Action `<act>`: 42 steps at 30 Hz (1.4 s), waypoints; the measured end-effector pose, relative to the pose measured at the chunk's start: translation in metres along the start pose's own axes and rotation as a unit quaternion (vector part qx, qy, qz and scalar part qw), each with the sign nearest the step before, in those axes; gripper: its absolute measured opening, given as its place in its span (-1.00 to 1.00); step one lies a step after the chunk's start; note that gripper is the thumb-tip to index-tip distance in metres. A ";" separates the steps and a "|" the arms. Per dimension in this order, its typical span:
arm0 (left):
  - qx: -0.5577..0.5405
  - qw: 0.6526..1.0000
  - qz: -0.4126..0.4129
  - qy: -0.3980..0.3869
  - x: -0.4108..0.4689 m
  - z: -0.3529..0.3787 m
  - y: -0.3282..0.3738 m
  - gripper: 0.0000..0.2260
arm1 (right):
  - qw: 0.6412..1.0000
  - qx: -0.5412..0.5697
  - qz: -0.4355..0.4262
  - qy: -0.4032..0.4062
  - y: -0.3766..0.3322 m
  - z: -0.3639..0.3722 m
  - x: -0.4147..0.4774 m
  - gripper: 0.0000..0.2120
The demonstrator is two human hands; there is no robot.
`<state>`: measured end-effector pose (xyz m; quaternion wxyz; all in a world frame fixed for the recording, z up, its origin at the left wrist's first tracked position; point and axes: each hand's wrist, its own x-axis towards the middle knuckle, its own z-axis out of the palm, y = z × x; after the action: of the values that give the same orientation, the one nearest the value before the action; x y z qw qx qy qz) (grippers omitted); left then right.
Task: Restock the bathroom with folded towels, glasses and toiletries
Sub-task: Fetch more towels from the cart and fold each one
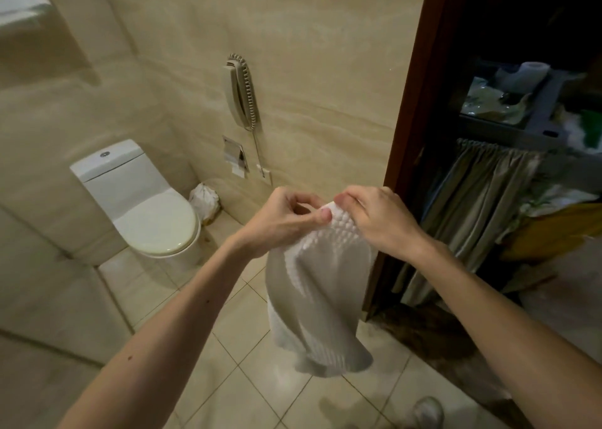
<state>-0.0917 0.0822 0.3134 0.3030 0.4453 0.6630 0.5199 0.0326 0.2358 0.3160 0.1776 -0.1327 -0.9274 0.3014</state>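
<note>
A white waffle-textured towel (317,301) hangs in the air in front of me, above the tiled floor. My left hand (281,221) pinches its top edge between thumb and fingers. Right beside it, my right hand (379,220) grips the same top edge, fingers curled over the cloth. The two hands are almost touching at the towel's upper corner. The towel's lower part droops and looks blurred.
A white toilet (140,200) stands at the left, with a lined waste bin (205,202) beside it. A wall phone (241,93) and paper holder (234,156) hang on the beige wall. A housekeeping cart (508,125) with supplies stands past the dark door frame (413,135).
</note>
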 end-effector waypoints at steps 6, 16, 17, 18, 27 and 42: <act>0.101 0.977 -0.133 -0.132 -0.013 -0.015 -0.060 -0.84 | 0.998 0.024 0.006 -0.062 0.022 0.005 0.006 -0.59; 0.321 0.893 -0.296 -0.110 -0.071 -0.011 -0.211 -0.93 | 0.993 0.088 0.041 -0.072 0.045 0.002 0.003 -0.56; 0.310 0.895 -0.304 -0.099 -0.076 -0.012 -0.222 -0.88 | 0.992 0.091 0.049 -0.068 0.047 0.000 0.002 -0.58; 0.286 0.903 -0.312 -0.078 -0.081 -0.011 -0.229 -0.84 | 0.992 0.091 0.058 -0.067 0.049 -0.002 0.000 -0.60; 0.147 0.941 -0.275 0.130 -0.094 -0.013 -0.235 -0.72 | 0.951 -0.291 0.073 -0.074 0.105 -0.011 -0.028 -0.69; 0.263 0.939 -0.220 0.014 -0.071 -0.021 -0.193 -0.64 | 0.968 -0.123 0.206 -0.070 0.170 -0.009 -0.070 -0.68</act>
<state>-0.1332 -0.0031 0.1294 0.2727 0.3452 0.8616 0.2533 0.1225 0.3486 0.2023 0.0283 -0.3205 -0.9200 0.2237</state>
